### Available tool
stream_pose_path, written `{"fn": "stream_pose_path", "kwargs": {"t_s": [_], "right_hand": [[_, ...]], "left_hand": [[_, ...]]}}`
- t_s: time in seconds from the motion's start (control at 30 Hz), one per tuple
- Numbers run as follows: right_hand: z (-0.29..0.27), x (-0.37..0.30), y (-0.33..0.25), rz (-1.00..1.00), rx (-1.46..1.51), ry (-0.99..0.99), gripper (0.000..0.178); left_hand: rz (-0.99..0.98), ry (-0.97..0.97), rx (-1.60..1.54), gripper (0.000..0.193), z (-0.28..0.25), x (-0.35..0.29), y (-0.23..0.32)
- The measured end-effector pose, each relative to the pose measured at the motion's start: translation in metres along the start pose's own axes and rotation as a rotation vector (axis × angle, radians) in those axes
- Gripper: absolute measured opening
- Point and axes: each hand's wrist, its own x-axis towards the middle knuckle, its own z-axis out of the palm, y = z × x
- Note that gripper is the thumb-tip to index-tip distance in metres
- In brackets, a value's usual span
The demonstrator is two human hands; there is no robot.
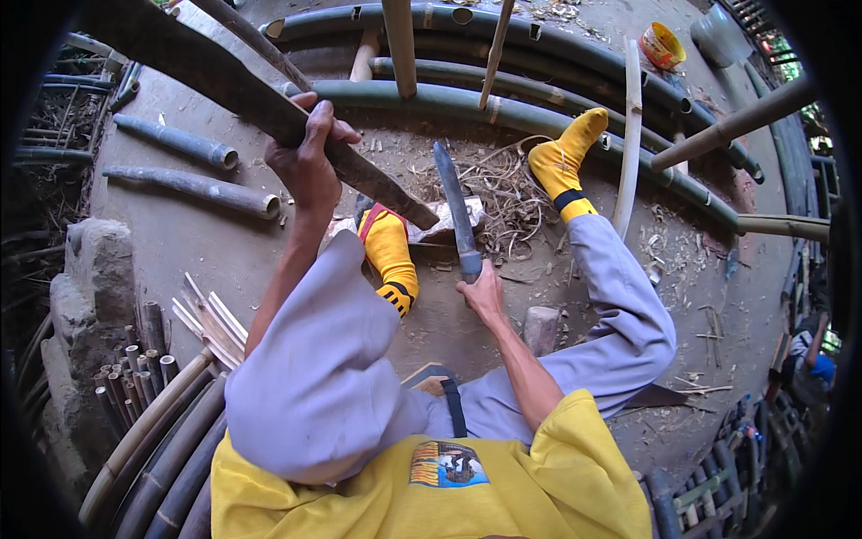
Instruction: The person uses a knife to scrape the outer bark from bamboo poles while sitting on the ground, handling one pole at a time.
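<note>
Well, knife [456, 205] (blade-out) in right grip [484, 292].

One knife [460, 214], two yellow socks [391, 253]

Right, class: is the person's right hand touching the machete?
Touching. The head view shows the right hand closed around the handle end of the machete, its blade pointing up the picture.

Yellow short-sleeved shirt [548, 485] with a rectangular print [449, 463] in blue, orange and dark tones; loose pale grey-lavender trousers [314, 377]; yellow socks [391, 256] with black bands; a red strap [368, 221] crossing the left one.
</note>
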Motion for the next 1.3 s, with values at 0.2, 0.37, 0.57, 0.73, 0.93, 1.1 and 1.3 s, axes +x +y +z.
{"fn": "stream_pose_path", "kwargs": {"t_s": [0.2, 0.37, 0.57, 0.73, 0.93, 1.1, 1.3], "right_hand": [[-0.028, -0.007, -0.009, -0.005, 0.347, 0.150, 0.049], [-0.041, -0.021, -0.045, -0.305, 0.294, 0.377, 0.049], [-0.036, -0.009, -0.039, -0.091, 0.279, 0.224, 0.041], [-0.030, -0.007, -0.031, -0.106, 0.206, 0.204, 0.037], [-0.058, -0.012, -0.083, -0.318, 0.407, 0.415, 0.036], [-0.005, 0.029, -0.023, 0.024, 0.184, 0.120, 0.038], [-0.019, 0.016, -0.038, 0.088, 0.411, 0.057, 0.033]], "left_hand": [[-0.140, 0.009, -0.089, 0.026, 0.010, -0.028, -0.019], [-0.047, 0.030, -0.054, 0.024, -0.005, -0.028, -0.022], [-0.153, -0.014, -0.182, 0.024, -0.017, -0.047, -0.039], [-0.106, -0.019, -0.148, 0.022, -0.025, -0.055, -0.047], [-0.085, -0.014, -0.147, 0.022, -0.037, -0.061, -0.057], [-0.039, -0.138, -0.212, 0.022, -0.028, -0.059, -0.059], [-0.054, -0.053, -0.216, 0.022, -0.046, -0.060, -0.059]]}}
